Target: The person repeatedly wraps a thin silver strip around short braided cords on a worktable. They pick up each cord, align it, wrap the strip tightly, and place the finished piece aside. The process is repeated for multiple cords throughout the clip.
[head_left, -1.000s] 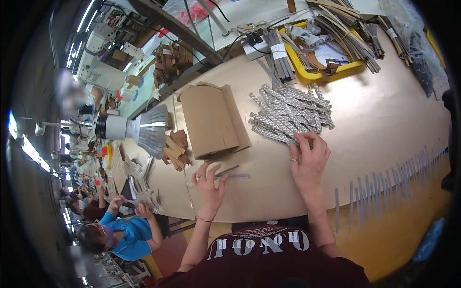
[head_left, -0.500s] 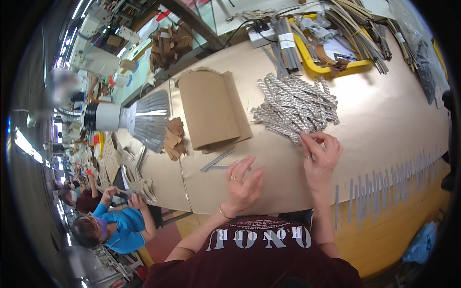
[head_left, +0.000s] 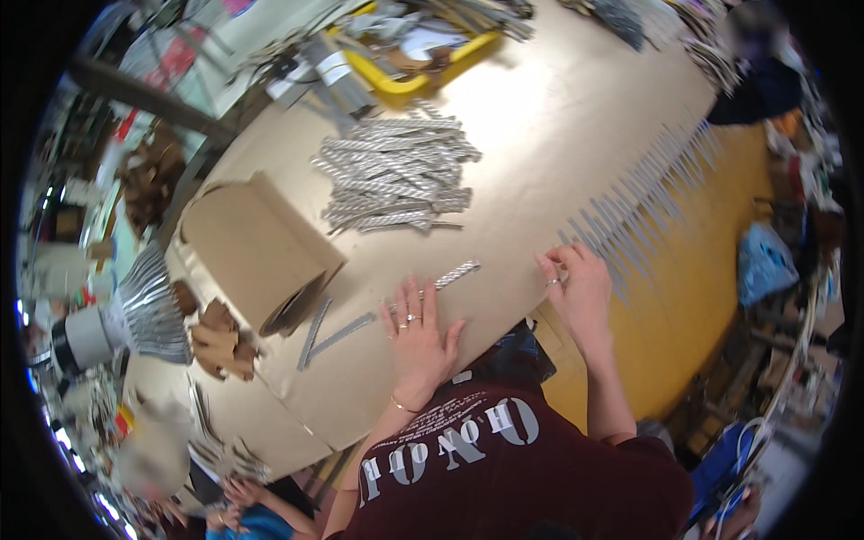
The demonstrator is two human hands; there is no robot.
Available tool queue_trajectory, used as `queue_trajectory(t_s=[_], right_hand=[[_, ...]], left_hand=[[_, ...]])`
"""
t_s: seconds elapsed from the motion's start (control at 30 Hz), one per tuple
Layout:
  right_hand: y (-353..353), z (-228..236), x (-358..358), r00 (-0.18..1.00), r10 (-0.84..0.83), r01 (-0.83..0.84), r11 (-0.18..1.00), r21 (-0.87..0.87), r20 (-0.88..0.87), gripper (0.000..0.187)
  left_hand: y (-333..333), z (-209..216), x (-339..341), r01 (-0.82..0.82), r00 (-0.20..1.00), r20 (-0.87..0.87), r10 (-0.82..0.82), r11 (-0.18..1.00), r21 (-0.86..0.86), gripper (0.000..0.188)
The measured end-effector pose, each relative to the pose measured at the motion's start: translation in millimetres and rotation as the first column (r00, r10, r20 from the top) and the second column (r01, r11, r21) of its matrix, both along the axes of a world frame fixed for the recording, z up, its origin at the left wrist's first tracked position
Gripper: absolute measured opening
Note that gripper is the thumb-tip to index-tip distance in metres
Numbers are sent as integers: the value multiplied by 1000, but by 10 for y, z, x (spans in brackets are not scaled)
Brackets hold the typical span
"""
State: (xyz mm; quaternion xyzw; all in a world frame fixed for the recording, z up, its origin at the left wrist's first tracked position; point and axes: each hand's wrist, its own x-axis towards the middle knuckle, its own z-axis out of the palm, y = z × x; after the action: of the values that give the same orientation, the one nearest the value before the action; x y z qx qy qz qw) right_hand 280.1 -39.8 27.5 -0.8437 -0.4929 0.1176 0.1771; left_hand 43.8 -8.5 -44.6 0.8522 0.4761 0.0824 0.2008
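Note:
My left hand (head_left: 421,346) lies flat on the table with its fingers stretched out, pressing over a silver-white braided strip (head_left: 457,274). One end of that strip sticks out past the fingers; the rest is hidden beneath them. At the table's front edge, my right hand (head_left: 579,292) has its thumb and fingertips pinched together, beside the near end of a row of thin grey strips (head_left: 621,211). What the pinch holds, if anything, is too small to make out. Beyond my hands is a heap of similar braided strips (head_left: 396,171).
Two loose grey strips (head_left: 340,334) lie left of my left hand. Further left stand a rolled brown sheet (head_left: 256,247), brown scraps (head_left: 220,342) and a lamp (head_left: 148,306). A yellow tray (head_left: 396,85) with strip bundles is at the back. Another person's hands (head_left: 243,499) show lower left.
The view has turned rightward. My right hand has left the heap for the row of grey strips. A single braided strip now lies under my left hand, which was raised before.

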Motion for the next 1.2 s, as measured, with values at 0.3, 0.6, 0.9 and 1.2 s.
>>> queue_trajectory(t_s=[0.3, 0.6, 0.9, 1.2], right_hand=[[-345, -87, -39, 953, -300, 298, 923, -244, 31, 40], [-137, -41, 58, 976, -118, 185, 897, -402, 184, 53], [-178, -158, 125, 974, -63, 135, 932, -336, 216, 59], [-176, -148, 139, 982, -84, 136, 936, -323, 170, 55]], left_hand=[[10, 19, -47, -22, 995, 96, 11, 993, 114, 69], [378, 199, -973, -631, 766, 140, 628, 693, 349, 53], [620, 228, -983, -580, 801, 1, 599, 775, 251, 74], [550, 298, -853, -629, 771, 31, 636, 754, 187, 86]])
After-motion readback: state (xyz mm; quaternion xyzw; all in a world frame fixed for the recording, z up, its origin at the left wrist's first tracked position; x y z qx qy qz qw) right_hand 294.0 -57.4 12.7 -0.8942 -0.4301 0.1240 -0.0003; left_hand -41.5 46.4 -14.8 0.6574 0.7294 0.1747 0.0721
